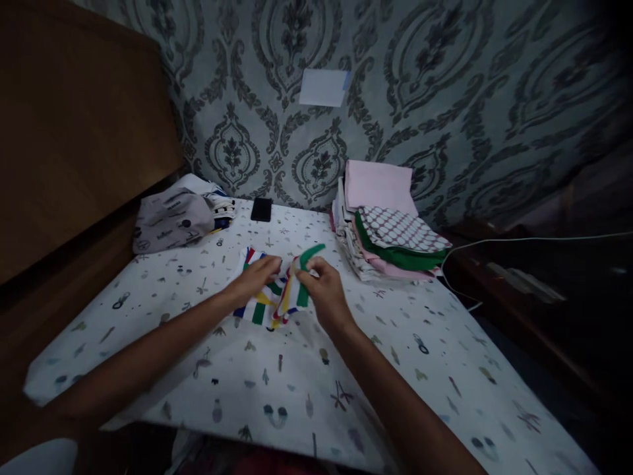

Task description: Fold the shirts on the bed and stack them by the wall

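Observation:
A small striped cloth in green, yellow, red, blue and white lies on the patterned white sheet, near the middle of the view. My right hand pinches its right part, which is lifted and folded up, with a green edge sticking out above the fingers. Over the left part of the cloth rests my left hand, its fingers together and pointing right; whether they grip the fabric is hard to make out.
At the back right stands a stack of folded clothes. A grey bundle of clothes lies at the back left, with a black phone-like object beside it. A thin white cable runs along the right.

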Demonstrator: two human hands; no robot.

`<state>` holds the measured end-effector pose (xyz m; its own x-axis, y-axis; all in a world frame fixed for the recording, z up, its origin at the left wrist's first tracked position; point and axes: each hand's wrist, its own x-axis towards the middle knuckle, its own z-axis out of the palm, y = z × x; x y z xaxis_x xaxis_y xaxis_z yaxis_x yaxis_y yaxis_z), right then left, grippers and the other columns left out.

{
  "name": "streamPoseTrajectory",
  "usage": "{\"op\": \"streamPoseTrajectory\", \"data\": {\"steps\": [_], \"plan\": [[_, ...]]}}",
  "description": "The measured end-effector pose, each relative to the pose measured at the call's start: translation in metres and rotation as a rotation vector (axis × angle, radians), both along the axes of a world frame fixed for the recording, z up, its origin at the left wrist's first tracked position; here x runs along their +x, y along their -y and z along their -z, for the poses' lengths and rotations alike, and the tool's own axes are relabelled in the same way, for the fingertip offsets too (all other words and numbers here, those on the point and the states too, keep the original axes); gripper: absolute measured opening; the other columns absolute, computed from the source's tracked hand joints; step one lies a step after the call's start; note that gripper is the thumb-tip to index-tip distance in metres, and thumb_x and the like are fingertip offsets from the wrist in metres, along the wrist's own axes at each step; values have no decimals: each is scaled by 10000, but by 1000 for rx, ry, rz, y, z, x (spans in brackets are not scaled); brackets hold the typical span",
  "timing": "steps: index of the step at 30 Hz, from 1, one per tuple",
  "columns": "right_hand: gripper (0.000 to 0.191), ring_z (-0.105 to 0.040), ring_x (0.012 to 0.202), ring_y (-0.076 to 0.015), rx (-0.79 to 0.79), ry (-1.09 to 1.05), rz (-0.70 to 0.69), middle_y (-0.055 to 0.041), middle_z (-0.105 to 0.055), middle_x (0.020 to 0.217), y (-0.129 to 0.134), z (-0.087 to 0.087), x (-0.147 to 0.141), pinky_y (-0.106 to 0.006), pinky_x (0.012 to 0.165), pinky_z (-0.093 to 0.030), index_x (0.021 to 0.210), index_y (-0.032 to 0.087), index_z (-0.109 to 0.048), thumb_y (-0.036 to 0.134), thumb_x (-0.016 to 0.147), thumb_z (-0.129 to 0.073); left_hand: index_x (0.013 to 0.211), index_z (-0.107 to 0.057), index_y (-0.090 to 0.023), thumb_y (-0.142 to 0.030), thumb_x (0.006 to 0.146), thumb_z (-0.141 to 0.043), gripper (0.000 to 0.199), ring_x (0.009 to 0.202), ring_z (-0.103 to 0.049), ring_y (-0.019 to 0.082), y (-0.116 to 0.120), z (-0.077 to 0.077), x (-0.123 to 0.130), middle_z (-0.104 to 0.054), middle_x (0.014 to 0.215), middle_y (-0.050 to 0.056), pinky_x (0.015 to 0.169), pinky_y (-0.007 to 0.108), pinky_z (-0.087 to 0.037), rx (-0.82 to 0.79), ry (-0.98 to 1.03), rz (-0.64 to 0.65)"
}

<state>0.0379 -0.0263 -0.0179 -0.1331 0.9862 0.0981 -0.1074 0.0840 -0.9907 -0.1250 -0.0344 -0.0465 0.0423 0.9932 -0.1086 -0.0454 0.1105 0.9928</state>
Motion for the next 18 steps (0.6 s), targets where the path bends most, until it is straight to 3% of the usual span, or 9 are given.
{"op": "streamPoseTrajectory", "data": {"steps": [3, 6, 10, 13, 16, 18], "plan": [[281, -506, 529, -104, 70, 99, -154, 67, -503, 629, -1, 2, -43, -229, 493, -445, 697, 225, -497, 396, 660, -717, 1079, -652, -165, -602, 944, -496, 483, 848, -702, 212, 4, -10, -37, -726, 1024, 109, 690, 308, -574, -210, 291, -4], [297, -584, 563, -147, 22, 187, -346, 41, -541, 678, 5, 13, -68, -286, 513, -516, 779, 228, -524, 482, 734, -671, 1061, -669, -136, -656, 919, -491, 568, 641, -688, 217, 10, -9, -61, -739, 856, 108, 579, 334, -569, -311, 377, 22], [220, -608, 625, -161, 177, 296, -293, 5, -576, 749, 13, 24, -61, -321, 599, -541, 826, 223, -544, 442, 850, -549, 1059, -681, -109, -330, 797, -776, 356, 686, -720, 234, 12, 2, -69, -764, 836, 107, 654, 338, -594, -296, 313, -55], [164, -597, 698, -171, 380, 438, -172, -22, -609, 801, 10, 26, -45, -332, 677, -522, 799, 222, -556, 353, 885, -506, 1127, -663, -133, -114, 693, -810, 458, 798, -743, 245, 7, 7, -68, -779, 923, 97, 755, 352, -605, -256, 292, -73], [169, -618, 856, -205, 529, 553, -143, -56, -648, 884, 3, 29, -37, -366, 806, -517, 821, 217, -586, 302, 911, -471, 1211, -622, -164, -85, 690, -776, 550, 861, -742, 243, 4, 8, -70, -771, 1023, 94, 818, 377, -603, -255, 264, -60], [202, -618, 1036, -240, 580, 646, -170, -103, -678, 1045, -1, 33, -38, -414, 932, -496, 932, 202, -634, 295, 933, -454, 1266, -581, -184, -111, 698, -773, 604, 874, -734, 235, 4, 7, -73, -755, 1081, 99, 820, 378, -600, -289, 213, -62]]}}
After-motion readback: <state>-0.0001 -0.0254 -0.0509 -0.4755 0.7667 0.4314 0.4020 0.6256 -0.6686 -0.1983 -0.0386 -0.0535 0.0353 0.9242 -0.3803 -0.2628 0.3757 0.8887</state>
